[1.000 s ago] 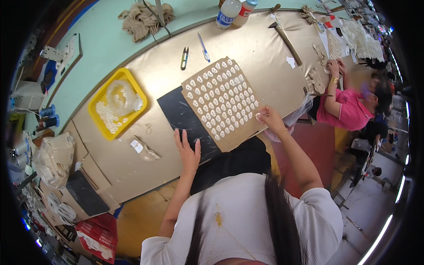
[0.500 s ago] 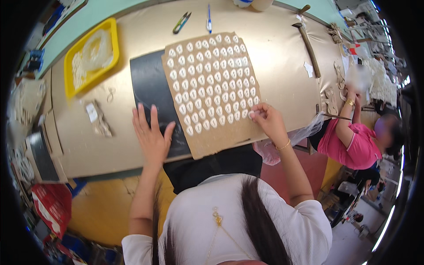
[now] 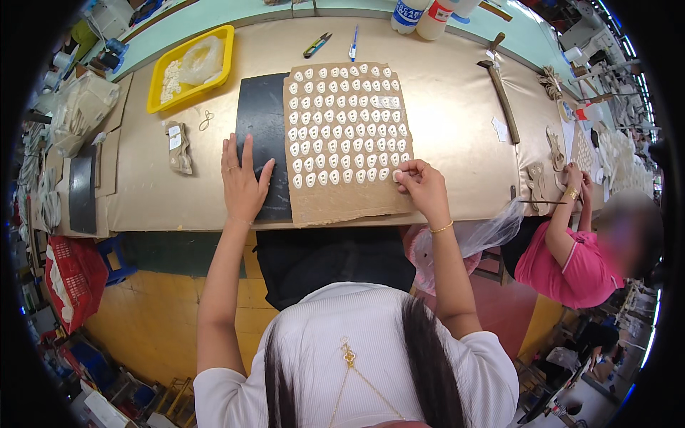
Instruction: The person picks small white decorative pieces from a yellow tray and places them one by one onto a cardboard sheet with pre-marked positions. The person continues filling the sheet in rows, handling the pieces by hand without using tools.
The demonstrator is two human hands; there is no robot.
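A brown cardboard sheet carries rows of small white oval pieces with dark marks in their middles. It lies partly over a black flat board. My left hand rests on that board's left part, fingers spread, holding nothing. At the sheet's right edge, by the end of the lowest row, my right hand has thumb and forefinger pinched on a small white piece. The fingers partly hide this piece. I cannot tell whether it touches the cardboard.
A yellow tray holds loose white pieces and a plastic bag. Snips, a blue pen, a hammer, a tied bundle and bottles lie or stand around. A person in pink works at right.
The whole view has turned and shifted, so the sheet appears straighter. My right hand stays by the end of the lowest row, still pinching. My left hand remains spread on the black board.
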